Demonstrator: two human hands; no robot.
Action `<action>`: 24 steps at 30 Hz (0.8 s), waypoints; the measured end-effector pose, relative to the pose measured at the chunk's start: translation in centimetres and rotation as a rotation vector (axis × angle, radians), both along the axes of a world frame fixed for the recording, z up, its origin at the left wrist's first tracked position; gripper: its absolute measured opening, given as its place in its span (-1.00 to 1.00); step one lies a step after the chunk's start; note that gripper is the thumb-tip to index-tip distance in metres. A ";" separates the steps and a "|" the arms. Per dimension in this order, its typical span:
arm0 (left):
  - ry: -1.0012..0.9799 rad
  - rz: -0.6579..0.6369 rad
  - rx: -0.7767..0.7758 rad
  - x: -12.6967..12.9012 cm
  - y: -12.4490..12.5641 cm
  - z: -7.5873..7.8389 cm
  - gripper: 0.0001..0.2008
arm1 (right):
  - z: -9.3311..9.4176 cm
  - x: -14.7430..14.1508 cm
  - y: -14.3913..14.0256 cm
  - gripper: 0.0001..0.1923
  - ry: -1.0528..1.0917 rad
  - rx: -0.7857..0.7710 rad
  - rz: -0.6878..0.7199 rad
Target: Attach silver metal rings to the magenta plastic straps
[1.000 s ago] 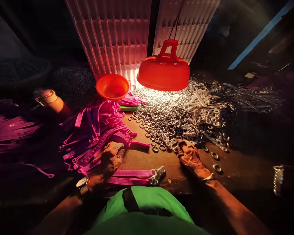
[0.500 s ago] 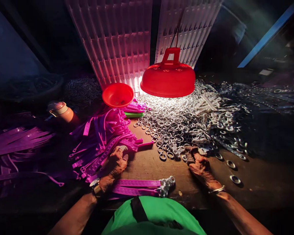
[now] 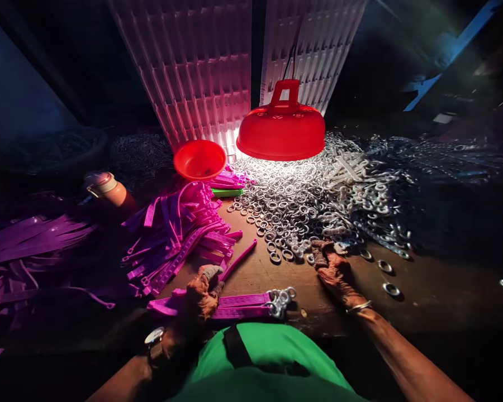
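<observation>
My left hand [image 3: 203, 293] grips one thin purple plastic strap [image 3: 240, 258] that slants up to the right from it. Just beneath the hand lie flat purple straps [image 3: 238, 305] with a cluster of metal rings [image 3: 280, 299] at their right end. My right hand [image 3: 333, 267] rests at the near edge of a big heap of silver metal rings [image 3: 302, 201], fingers curled down into them; whether it holds any I cannot tell. A pile of purple straps [image 3: 176, 229] lies left of centre.
A red lamp shade [image 3: 281, 131] hangs low over the rings. A red bowl [image 3: 200, 159] and a bottle [image 3: 109, 190] stand at the back left, white grids [image 3: 201, 72] behind. More straps [image 3: 29, 240] lie far left. Loose rings [image 3: 390, 288] dot the wooden table [image 3: 423, 301].
My left hand has pulled one purple strap out of the pile and drawn it toward me, over the flat straps. My right hand stays at the edge of the ring heap.
</observation>
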State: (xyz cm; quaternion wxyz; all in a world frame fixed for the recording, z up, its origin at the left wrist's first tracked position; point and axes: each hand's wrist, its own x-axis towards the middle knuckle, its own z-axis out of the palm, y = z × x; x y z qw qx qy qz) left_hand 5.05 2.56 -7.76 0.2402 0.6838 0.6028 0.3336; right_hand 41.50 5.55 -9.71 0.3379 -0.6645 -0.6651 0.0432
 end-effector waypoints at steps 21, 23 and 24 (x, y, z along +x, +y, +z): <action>-0.145 -0.159 -0.538 2.2 6.2 4.4 -0.84 | 0.2 -0.6 -0.2 -0.56 0.107 0.013 0.042; -0.410 -0.204 -0.638 2.0 6.6 4.1 -0.81 | 0.3 -0.7 -0.2 -0.57 0.106 0.009 0.042; -0.532 -0.205 -0.690 1.9 6.7 3.9 -0.76 | 0.4 -0.7 -0.2 -0.58 0.105 0.008 0.038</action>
